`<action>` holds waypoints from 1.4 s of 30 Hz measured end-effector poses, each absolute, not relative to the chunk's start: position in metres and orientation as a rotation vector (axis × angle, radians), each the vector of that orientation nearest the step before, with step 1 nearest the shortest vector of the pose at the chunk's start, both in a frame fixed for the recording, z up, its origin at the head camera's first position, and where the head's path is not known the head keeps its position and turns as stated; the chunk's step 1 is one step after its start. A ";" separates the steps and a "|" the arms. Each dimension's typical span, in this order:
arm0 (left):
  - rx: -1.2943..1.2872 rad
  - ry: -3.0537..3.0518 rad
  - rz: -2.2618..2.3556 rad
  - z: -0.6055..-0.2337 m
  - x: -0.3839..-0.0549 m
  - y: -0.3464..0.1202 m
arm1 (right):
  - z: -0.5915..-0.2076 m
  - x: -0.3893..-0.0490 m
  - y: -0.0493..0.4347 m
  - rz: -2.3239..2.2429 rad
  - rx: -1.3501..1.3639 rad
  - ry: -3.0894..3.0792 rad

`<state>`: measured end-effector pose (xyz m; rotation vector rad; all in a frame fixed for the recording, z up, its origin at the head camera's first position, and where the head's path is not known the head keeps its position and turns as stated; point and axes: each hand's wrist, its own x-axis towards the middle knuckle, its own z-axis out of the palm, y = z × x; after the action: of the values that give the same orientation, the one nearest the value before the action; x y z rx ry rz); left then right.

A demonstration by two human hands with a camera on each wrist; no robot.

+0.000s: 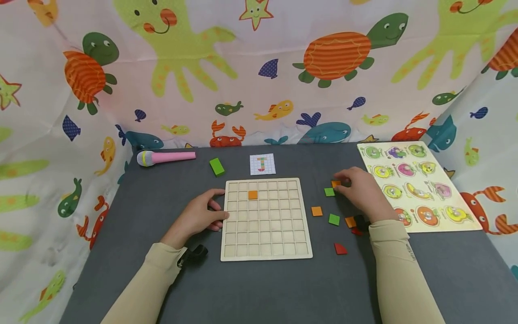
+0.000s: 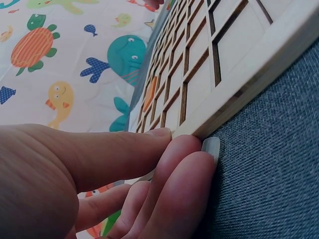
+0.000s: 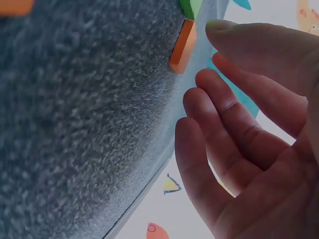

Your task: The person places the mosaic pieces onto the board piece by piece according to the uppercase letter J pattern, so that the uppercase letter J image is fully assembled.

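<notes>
A square wooden grid board (image 1: pixel 265 261) lies on the dark table, with one orange square tile (image 1: pixel 252 195) in a cell of its upper part. My left hand (image 1: pixel 200 215) pinches the board's left edge, thumb on the rim and fingertips against its side, as the left wrist view shows. To the right of the board, my right hand (image 1: pixel 360 191) hovers by an orange tile (image 3: pixel 183 47) and a green tile (image 1: pixel 329 192). Its fingers are loosely bent, with a gap between them and the tiles in the right wrist view. Nothing shows in its grasp.
Right of the board lie another orange tile (image 1: pixel 316 211), a green tile (image 1: pixel 333 219) and a red quarter-round piece (image 1: pixel 341 249). A fruit puzzle board (image 1: pixel 421 189) is at the right. Behind are a pattern card (image 1: pixel 262 164), green block (image 1: pixel 216 166) and pink toy microphone (image 1: pixel 171 156).
</notes>
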<state>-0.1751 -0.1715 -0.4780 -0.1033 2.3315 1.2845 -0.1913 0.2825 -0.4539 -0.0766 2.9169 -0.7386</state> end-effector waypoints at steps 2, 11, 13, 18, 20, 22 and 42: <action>-0.110 2.332 1.283 -0.478 -0.175 -0.172 | -0.455 -0.193 0.284 -0.743 -0.081 2.914; -0.094 2.342 1.284 -0.480 -0.175 -0.173 | -0.459 -0.196 0.290 -0.716 -0.077 2.873; -0.090 2.339 1.290 -0.481 -0.175 -0.172 | -0.460 -0.196 0.291 -0.710 -0.076 2.881; -0.085 2.326 1.306 -0.480 -0.174 -0.171 | -0.461 -0.195 0.291 -0.706 -0.058 2.890; -0.084 2.327 1.310 -0.480 -0.174 -0.172 | -0.461 -0.195 0.291 -0.716 -0.052 2.884; -0.090 2.329 1.313 -0.480 -0.174 -0.173 | -0.461 -0.195 0.290 -0.724 -0.050 2.881; -0.091 2.315 1.310 -0.479 -0.176 -0.174 | -0.451 -0.192 0.276 -0.733 -0.101 2.902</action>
<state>-0.1761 -0.1738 -0.4785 -0.0912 2.3152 1.3105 -0.1923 0.2756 -0.4509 -0.1008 2.9016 -0.7325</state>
